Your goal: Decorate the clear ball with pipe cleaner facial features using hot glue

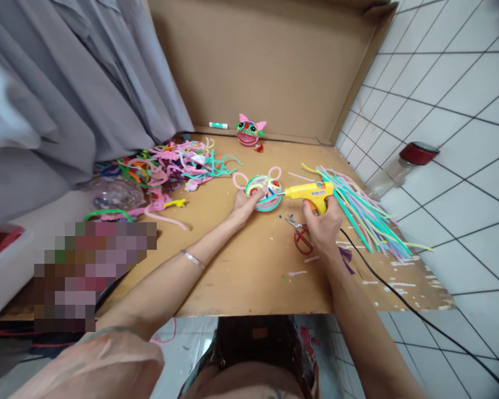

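My left hand [246,204] is closed on a round pipe-cleaner animal face [270,204] with two pink loop ears and a green and turquoise rim. In my right hand [322,219] is a yellow hot glue gun [310,191], its fingers wrapped round the handle. The gun's metal nozzle points left and meets the right side of the face; whether it touches is too small to tell. Red-handled scissors [303,241] lie on the table just left of my right wrist, blades toward the face.
A finished-looking pink-eared face [250,132] and a glue stick [218,126] stand at the back by the cardboard wall [266,66]. Tangled pipe cleaners [178,163] heap at left; straight ones [363,213] lie at right beside a red-lidded jar [403,166]. A black cord [382,285] crosses the right edge.
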A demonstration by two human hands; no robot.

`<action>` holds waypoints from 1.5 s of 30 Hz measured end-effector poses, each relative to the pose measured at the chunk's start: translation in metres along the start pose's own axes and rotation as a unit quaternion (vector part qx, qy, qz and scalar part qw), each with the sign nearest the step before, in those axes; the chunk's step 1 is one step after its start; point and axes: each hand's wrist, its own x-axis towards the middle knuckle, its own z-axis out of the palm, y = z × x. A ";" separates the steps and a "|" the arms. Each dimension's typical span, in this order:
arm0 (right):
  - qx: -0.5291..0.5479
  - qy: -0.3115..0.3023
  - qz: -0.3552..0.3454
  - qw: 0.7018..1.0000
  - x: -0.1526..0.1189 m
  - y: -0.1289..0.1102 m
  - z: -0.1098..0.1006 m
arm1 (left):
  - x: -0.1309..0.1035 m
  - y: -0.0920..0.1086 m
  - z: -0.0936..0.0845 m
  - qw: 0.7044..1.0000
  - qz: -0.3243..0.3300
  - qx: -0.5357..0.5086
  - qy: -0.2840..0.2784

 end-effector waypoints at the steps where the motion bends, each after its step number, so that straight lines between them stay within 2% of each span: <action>1: -0.006 0.003 0.000 1.000 0.000 0.001 0.000 | 0.000 -0.001 0.000 1.000 0.002 0.005 -0.001; 9: -0.018 -0.018 0.015 1.000 0.000 0.004 0.001 | -0.001 -0.004 -0.002 0.999 0.005 0.050 0.007; 14: -0.007 -0.033 -0.005 0.999 -0.002 0.002 0.000 | 0.001 -0.006 -0.004 0.998 0.015 0.063 -0.002; 20: -0.012 -0.017 -0.008 1.000 -0.003 0.000 0.001 | 0.000 -0.004 -0.008 0.997 0.024 0.061 -0.034; 26: -0.016 -0.013 -0.038 0.999 -0.007 0.002 0.004 | 0.000 -0.005 -0.006 0.998 0.017 0.051 -0.032; 32: -0.019 0.000 -0.038 0.999 -0.008 0.001 0.007 | 0.000 -0.006 -0.005 1.000 0.008 0.021 -0.015; 39: -0.005 -0.016 -0.035 0.999 -0.007 -0.001 0.008 | -0.004 0.001 -0.002 0.999 0.020 0.020 -0.039; 45: -0.018 -0.003 -0.053 0.998 -0.008 0.001 0.011 | -0.004 0.000 -0.002 0.998 0.027 0.038 -0.045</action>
